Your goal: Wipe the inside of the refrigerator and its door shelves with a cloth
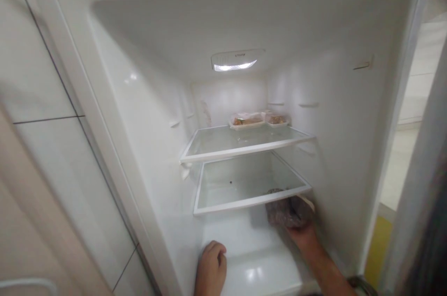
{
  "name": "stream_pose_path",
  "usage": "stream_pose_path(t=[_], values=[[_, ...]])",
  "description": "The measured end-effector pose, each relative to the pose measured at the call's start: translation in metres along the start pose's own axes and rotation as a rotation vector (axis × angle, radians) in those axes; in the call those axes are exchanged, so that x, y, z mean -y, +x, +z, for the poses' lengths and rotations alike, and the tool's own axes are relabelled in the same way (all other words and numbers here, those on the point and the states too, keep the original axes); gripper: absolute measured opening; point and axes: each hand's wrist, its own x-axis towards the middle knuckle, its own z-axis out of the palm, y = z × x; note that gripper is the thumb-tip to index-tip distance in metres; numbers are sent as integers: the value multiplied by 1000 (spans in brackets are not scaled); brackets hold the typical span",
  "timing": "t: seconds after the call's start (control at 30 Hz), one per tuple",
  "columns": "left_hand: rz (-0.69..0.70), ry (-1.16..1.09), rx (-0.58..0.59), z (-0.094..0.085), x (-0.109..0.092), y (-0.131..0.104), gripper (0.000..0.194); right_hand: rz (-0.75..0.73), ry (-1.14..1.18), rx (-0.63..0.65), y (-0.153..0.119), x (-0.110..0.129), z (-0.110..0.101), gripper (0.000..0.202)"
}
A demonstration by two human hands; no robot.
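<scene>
Open refrigerator interior, seen from the head camera. Nearest, at 6 o'clock, the left hand (211, 263) rests on the white floor of the compartment (254, 272) with its fingers curled loosely inward, holding nothing. At about 5 o'clock the right hand (300, 221) reaches deeper in, its forearm rising from the lower right corner; the hand is closed on a dark, mottled cloth (284, 212) — a bunched pad pressed up against the underside and front edge of the lower glass shelf (244, 182) at that shelf's right end. The fingers are mostly hidden behind the cloth, with only one pale tip showing at its right side. The lower shelf carries a small dark speck near its middle. Just above it, toward the centre of the view, sits the upper glass shelf (244, 142), white-rimmed like the first. At its rear, close to the back wall, stand two shallow trays of brownish food (247, 121) side by side — the right one smaller. Farthest, at 12 o'clock, the interior lamp (235, 62) glows in the ceiling of the cavity. A tiled wall (42, 114) lies at 9 o'clock.
</scene>
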Motion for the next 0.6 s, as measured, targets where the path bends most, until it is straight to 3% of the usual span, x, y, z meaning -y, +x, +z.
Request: stream_pose_path(t=[0.07,0.2,0.3,0.47,0.6], values=[[10,17,4,0,1,0,26,16,207,-28,-12,1,1,61],[32,51,-9,2,4,0,25,37,538,-33,-16,9,11,58],[34,64,-22,3,4,0,25,-11,530,26,-2,22,18,60],[26,79,-25,4,1,-1,24,-14,484,17,24,44,34,76],[11,86,-22,5,-1,-2,24,90,543,181,10,54,74,74]])
